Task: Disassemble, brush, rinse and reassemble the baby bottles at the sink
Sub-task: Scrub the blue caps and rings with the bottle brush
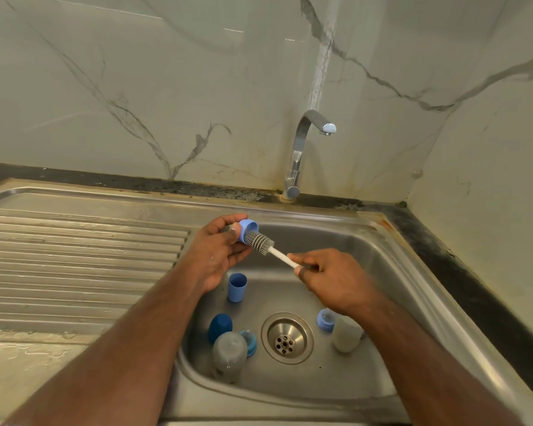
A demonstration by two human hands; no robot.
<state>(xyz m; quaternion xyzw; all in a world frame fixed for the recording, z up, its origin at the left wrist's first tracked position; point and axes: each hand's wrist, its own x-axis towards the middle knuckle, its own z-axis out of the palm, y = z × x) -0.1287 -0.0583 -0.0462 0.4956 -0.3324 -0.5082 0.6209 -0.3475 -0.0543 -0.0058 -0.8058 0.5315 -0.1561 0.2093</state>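
Over a stainless steel sink basin [366, 272] below a marble-look wall, the left hand [219, 253] grips a light blue domed plastic cap [247, 229], the right hand [333, 278] pinching a white-handled grey bristle brush [262, 242] whose head enters it. Beneath the hands, a light blue cup [237, 287] stands, with two cloudy bottles [230, 353] farther down, flanking the drain [286, 337].

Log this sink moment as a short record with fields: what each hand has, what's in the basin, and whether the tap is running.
left hand: holds light blue cap, opening toward the brush
right hand: grips white handle of bottle brush, bristles partly inside the cap
sink basin: upright light blue cup, dark blue cap, two clear bottles, two blue collar rings
drain: open strainer, uncovered
tap: no water visible
stage: brushing a cap
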